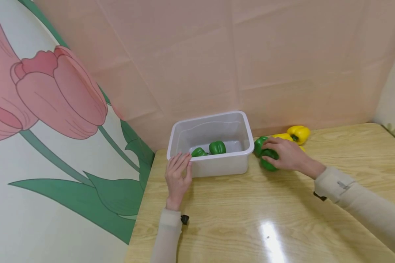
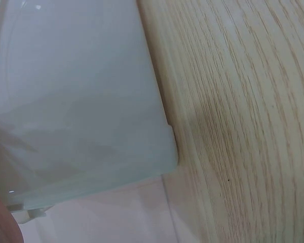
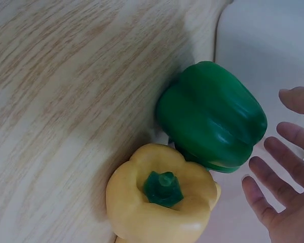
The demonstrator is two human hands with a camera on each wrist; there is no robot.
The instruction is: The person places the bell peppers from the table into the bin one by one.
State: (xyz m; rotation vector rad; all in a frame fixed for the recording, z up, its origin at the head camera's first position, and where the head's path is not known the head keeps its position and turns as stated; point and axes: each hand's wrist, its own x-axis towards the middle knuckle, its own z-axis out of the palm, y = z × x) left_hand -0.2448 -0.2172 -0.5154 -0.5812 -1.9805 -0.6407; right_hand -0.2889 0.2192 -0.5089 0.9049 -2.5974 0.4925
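Observation:
My left hand (image 1: 177, 175) rests on the front left corner of the rim of a white plastic bin (image 1: 217, 166), its fingers extended. Inside the bin lie two green bell peppers, one by the front wall (image 1: 199, 152) and another green bell pepper (image 1: 217, 147) to its right. Just right of the bin, my right hand (image 1: 287, 154) reaches over more green bell peppers (image 1: 269, 165). The right wrist view shows its fingers spread beside a green bell pepper (image 3: 213, 116), with a gap between. A yellow bell pepper (image 3: 159, 195) sits next to that one.
Yellow bell peppers (image 1: 299, 134) lie behind the right hand, near the back of the wood-grain table (image 1: 230, 212). A pinkish cloth (image 1: 184, 65) hangs behind the bin. At the left stands a wall painted with tulips (image 1: 62, 95).

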